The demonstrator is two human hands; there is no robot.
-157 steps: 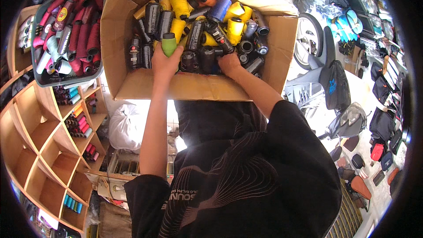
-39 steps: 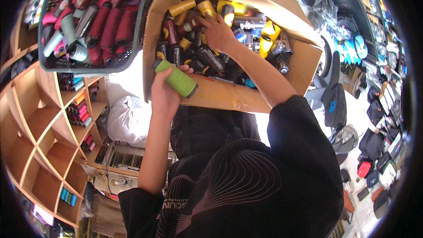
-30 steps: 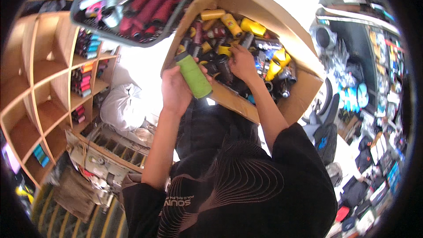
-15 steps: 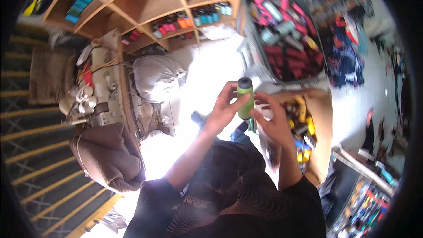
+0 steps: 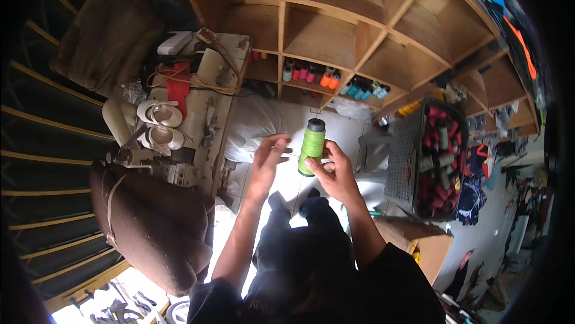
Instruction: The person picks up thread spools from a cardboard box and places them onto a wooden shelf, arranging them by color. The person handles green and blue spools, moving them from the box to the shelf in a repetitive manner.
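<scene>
A spool of bright green thread point(image 5: 311, 149) with dark end caps stands nearly upright in front of me. My right hand point(image 5: 335, 173) grips it from the right side, thumb across the front and fingers behind. Just left of the spool is my left hand point(image 5: 269, 165), apart from it, with its fingers drawn together. A faint pale line, which looks like the loose thread, runs between those fingertips and the spool.
Wooden cubby shelves point(image 5: 335, 3) with coloured thread spools point(image 5: 304, 73) stand ahead. On the left are a worktable with white shoes point(image 5: 160, 113) and a brown padded bundle point(image 5: 150, 228). A grey basket point(image 5: 402, 171) of spools and an open carton point(image 5: 432, 258) lie right; a white sack point(image 5: 254, 126) sits ahead.
The spool has passed from my left hand to my right. My left hand has let go and drawn away to the left. The view has turned toward the shelves.
</scene>
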